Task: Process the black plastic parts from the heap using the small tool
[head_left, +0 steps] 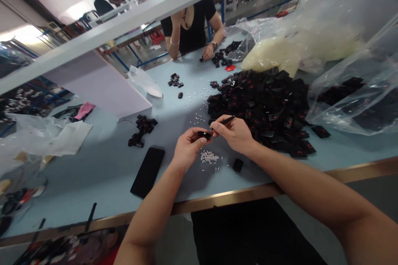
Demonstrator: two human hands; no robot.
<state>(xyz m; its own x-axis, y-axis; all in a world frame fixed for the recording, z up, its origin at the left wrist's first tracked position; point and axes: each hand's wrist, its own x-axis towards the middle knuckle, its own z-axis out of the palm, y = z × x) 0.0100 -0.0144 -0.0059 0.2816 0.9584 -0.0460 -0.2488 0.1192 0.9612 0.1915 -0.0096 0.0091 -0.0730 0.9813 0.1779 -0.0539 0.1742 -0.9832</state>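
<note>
Between its thumb and fingers my left hand point(188, 147) grips a small black plastic part point(203, 134), with something light-coloured showing on it. My right hand point(236, 133) is closed on a slim black pen-like tool point(227, 120), its tip close to that part; whether they touch I cannot tell. Just below both hands lies a heap of tiny white pieces point(209, 157). A single black part point(238, 165) rests nearer the table's front edge. Right of my hands spreads a big pile of black parts with red marks point(261, 103).
A black phone point(147, 172) lies left of my left arm, with a cluster of black parts point(143, 127) behind it. Clear plastic bags point(351, 103) stand at the right. Across the table sits a person point(194, 25). A white beam point(124, 22) crosses above.
</note>
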